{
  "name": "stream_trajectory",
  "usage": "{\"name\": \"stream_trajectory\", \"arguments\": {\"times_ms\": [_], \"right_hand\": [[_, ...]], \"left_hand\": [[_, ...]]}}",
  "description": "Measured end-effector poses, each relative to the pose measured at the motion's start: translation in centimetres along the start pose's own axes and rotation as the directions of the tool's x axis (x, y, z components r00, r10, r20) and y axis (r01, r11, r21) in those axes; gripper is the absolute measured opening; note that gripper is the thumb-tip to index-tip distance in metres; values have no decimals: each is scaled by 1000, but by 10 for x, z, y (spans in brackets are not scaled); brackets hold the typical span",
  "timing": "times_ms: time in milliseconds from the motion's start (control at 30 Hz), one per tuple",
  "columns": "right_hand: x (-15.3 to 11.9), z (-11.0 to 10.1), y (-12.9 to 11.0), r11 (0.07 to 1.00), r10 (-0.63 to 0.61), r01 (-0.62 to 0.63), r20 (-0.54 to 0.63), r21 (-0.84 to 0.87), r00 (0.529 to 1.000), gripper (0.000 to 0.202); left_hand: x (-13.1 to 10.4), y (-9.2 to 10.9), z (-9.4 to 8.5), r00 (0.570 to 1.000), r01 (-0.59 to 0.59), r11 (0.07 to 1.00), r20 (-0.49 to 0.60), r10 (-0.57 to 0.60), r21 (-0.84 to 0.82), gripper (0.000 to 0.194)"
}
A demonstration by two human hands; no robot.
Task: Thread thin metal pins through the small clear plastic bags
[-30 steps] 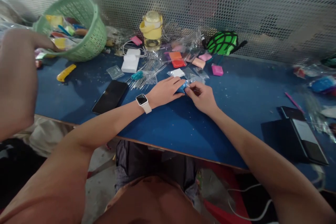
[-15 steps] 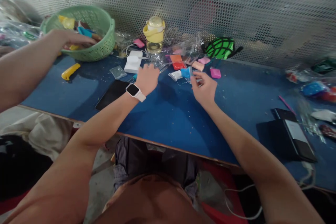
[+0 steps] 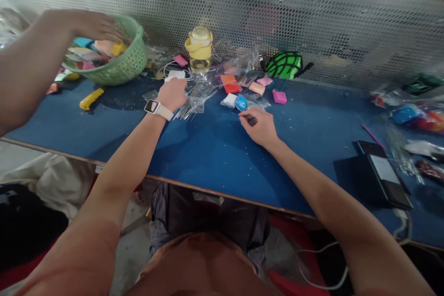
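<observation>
Blue tabletop (image 3: 215, 162) is hosting apparent handling work, calling for light pinching — right hand (image 3: 261, 126) curling beside a blue packet (image 3: 241, 102), left hand (image 3: 173, 94) bending near wires (image 3: 194, 105), grips unclear.

The small blue packet (image 3: 241, 103), plump in its shiny wrap, lies flat on the blue table (image 3: 208, 157) – right beside a white packet (image 3: 229, 100); farther left, the thin silvery sticks (image 3: 192, 107) lie in a loose, uneven fan – clear plastic among them
</observation>
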State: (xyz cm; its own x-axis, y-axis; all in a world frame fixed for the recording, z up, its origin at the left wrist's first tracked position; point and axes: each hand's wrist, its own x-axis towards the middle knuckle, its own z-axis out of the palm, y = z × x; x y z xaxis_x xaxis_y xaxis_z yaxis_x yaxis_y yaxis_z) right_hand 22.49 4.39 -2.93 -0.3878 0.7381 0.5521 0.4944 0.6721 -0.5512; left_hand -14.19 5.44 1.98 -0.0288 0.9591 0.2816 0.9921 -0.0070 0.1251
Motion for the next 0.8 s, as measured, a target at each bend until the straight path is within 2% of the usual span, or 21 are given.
{"name": "stream_trajectory", "arguments": {"times_ms": [200,300,400,500,567,667,733,800], "right_hand": [[-1,0,-3,1000,-9,9,3,-8,1000,20],[-1,-2,-8,1000,-8,8,-18,-6,1000,22],[-2,-3,-15,999,-14,14,-6,33,1000,33],[-6,0,-19,994,-48,43,42,97,998,49],[-8,3,-20,988,-71,66,35,143,997,48],[-11,6,-19,983,-61,65,-26,170,998,40],[-11,4,-19,991,-43,52,-73,126,996,35],[-11,1,-18,998,-28,34,-116,52,993,30]], "left_hand": [[-1,17,-20,994,-88,994,-76,83,-67,54],[-2,34,-27,971,-231,956,-98,216,-179,54],[-12,60,-28,893,-444,810,-114,435,-384,45],[-32,91,-22,825,-526,620,-170,539,-582,40],[-45,109,-16,816,-503,517,-182,549,-692,39],[-55,122,-10,824,-485,442,-223,521,-755,34],[-53,119,-11,814,-520,472,-246,526,-712,34],[-48,111,-14,809,-565,617,-220,545,-548,35]]}}
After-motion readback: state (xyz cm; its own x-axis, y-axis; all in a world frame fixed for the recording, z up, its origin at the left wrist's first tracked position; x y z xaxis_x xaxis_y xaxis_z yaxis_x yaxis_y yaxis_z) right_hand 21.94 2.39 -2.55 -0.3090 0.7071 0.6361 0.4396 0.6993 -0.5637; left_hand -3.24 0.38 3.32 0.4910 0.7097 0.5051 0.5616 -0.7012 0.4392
